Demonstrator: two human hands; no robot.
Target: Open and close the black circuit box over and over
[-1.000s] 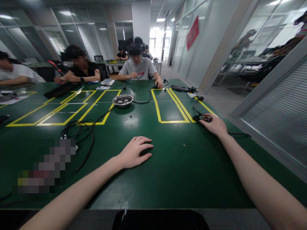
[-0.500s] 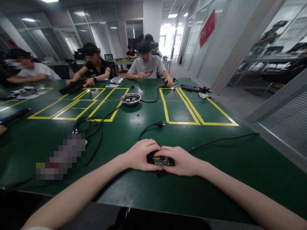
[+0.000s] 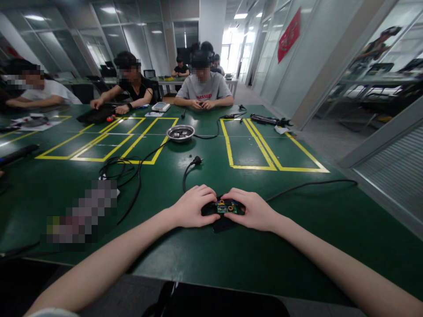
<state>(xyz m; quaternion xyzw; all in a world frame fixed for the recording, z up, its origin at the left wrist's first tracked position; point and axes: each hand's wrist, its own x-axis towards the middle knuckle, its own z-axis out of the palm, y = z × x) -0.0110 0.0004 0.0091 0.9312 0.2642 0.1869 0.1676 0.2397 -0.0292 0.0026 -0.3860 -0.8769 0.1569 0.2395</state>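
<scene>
Board [image 3: 223,209] lies face up between the two hands, bare of any cover, its coils [image 3: 230,208] showing — opened up, by the look of it, but not visibly taken apart. A dark shell [image 3: 208,208] seems to hold it; whether it sits loose in there, I cannot tell.

With the board as the dial's centre and twelve straight ahead, the left hand [image 3: 194,207] grips from nine o'clock, fingers curled round the far side and thumb along the near edge. The right hand [image 3: 257,210] grips from three, its thumb tip reaching in close to six, its fingers bent round the far side — exact contact there is hidden. At six, just nearer the body, lies a black piece [image 3: 224,225].

One lead [image 3: 185,177] comes out behind the left hand to a plug [image 3: 197,161] at eleven; another cable [image 3: 307,183] leaves the right hand's side, just short of three.
</scene>
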